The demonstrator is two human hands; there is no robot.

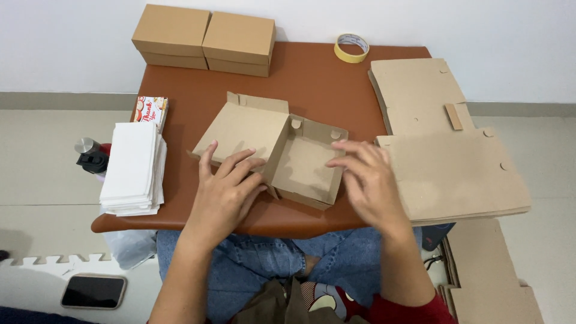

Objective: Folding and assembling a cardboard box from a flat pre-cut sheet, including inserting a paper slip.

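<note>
A half-folded brown cardboard box [282, 153] is pressed flat-fingered by the left hand [225, 192] and loosely touched, ungripped, by the right hand [366, 177], tray walls up, lid still unfolded.

Brown table [312, 78] bears boxes [204, 39], tape [351, 47], napkins [133, 168].

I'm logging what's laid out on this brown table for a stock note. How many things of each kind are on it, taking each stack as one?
Closed brown boxes: 2
Half-folded box under the left hand and right hand: 1
Stack of flat cardboard blanks: 1
Stack of white paper: 1
Tape roll: 1
Small stack of printed cards: 1
Total: 7
</note>
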